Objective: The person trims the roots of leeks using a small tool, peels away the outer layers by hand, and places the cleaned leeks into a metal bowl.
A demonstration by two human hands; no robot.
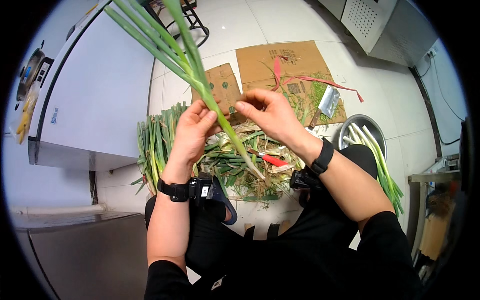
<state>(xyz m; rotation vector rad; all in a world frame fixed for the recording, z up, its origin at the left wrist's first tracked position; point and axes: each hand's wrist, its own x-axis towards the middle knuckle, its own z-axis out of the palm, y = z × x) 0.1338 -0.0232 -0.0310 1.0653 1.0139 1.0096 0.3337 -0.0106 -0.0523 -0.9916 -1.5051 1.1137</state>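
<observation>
My left hand (197,131) grips a long green onion (204,92) around its stalk. Its green leaves spread towards the upper left, and the pale root end points down to the right. Just right of the stalk, my right hand (272,114) is raised with fingers curled and the thumb a little apart; nothing shows between them. Under both hands lies a heap of green onion trimmings (232,168) with roots and dry peels. A knife with a red handle (275,160) rests on that heap. Upright beside it on the left stands a bundle of green onions (159,137).
Flattened cardboard (258,63) on the floor carries a cleaver (328,103), green scraps and a red ribbon (277,73). By my right knee, a metal bowl (343,131) holds peeled green onions (375,153). A white appliance (93,86) stands left; a steel cabinet (382,33) is upper right.
</observation>
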